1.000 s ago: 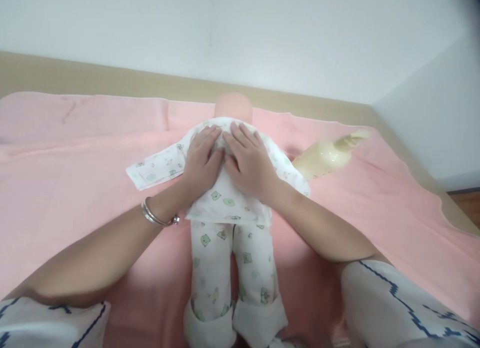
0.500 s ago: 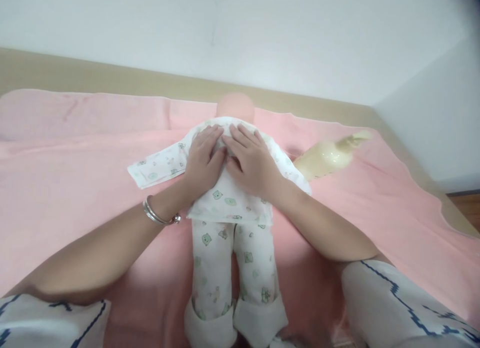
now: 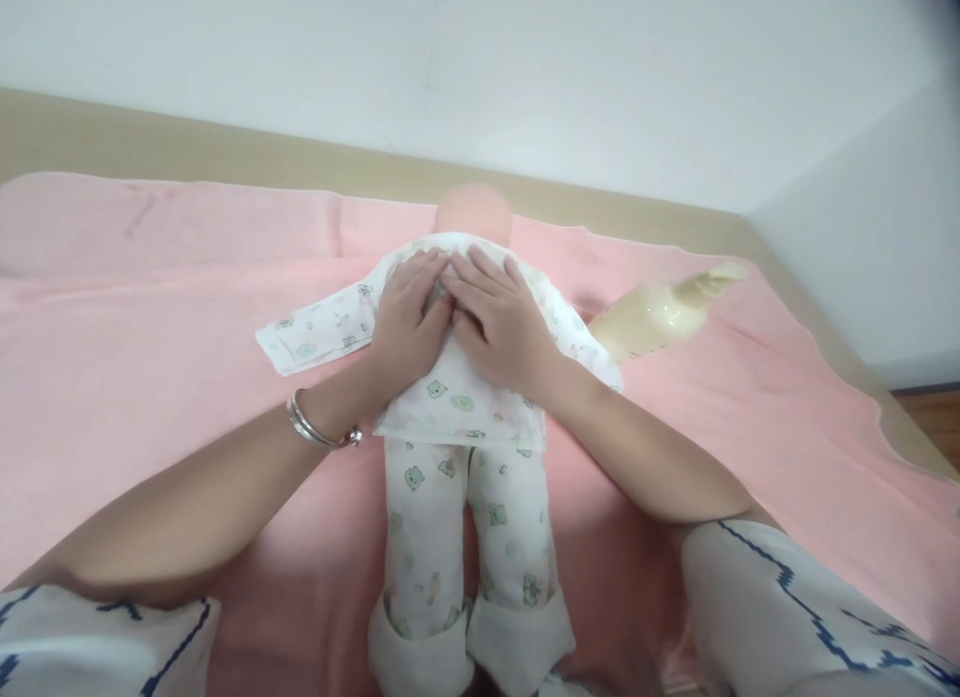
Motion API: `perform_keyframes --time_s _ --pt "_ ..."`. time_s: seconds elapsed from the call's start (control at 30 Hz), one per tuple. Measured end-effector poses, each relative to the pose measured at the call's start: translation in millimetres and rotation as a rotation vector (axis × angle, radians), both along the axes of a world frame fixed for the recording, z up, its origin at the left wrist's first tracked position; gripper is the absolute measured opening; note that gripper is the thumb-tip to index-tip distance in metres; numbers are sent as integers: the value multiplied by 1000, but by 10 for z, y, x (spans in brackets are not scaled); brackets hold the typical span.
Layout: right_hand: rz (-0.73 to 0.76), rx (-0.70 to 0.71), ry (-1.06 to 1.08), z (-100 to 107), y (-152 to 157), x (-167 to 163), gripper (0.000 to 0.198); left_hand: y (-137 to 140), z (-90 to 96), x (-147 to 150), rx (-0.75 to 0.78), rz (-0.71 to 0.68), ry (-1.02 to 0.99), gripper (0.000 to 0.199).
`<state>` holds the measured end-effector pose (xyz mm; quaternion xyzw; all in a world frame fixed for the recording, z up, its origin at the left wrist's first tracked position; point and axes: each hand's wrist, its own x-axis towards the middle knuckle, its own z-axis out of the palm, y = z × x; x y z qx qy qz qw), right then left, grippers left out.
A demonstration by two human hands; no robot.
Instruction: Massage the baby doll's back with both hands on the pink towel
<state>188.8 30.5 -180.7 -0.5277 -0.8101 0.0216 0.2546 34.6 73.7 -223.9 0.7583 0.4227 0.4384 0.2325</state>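
A baby doll [image 3: 474, 213] lies lengthwise in front of me, its bald head at the far end. It wears a white printed shirt [image 3: 459, 402] and matching trousers [image 3: 427, 537] with turned-up cuffs. My left hand [image 3: 411, 322] rests flat on the left side of the shirt's upper part, fingers stretched out. Beside it, my right hand [image 3: 501, 322] lies flat on the right side, fingers slightly spread. The fingertips of both hands nearly meet at the middle. One shirt sleeve [image 3: 319, 329] reaches out to the left. The doll's face is out of sight.
A cream-coloured pump bottle [image 3: 652, 317] lies on its side to the right of the doll, partly behind the right sleeve. Under everything spreads a pink blanket [image 3: 150, 377]. Beyond its far edge runs a beige surface [image 3: 247, 142] along a white wall [image 3: 480, 67].
Both hands keep the same place on the shirt, with only a very slight shift of the right hand's fingers. The doll and bottle have not moved.
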Motion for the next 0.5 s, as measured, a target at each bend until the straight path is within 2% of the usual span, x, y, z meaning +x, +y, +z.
perform_keyframes --time_s 0.1,0.27,0.33,0.4,0.5 --pt "-24 -26 5 24 -8 1 46 0 0 6 -4 7 6 44" --pt "9 195 60 146 -78 55 46 -22 25 7 -21 -4 -9 45" --pt "-9 218 80 190 -98 67 48 -29 31 6 -26 0 -11 46" --pt "-51 175 72 203 -99 61 51 -30 32 5 -21 6 -12 45" --pt "-56 19 -40 153 -76 15 52 -19 24 3 -15 7 -3 44"
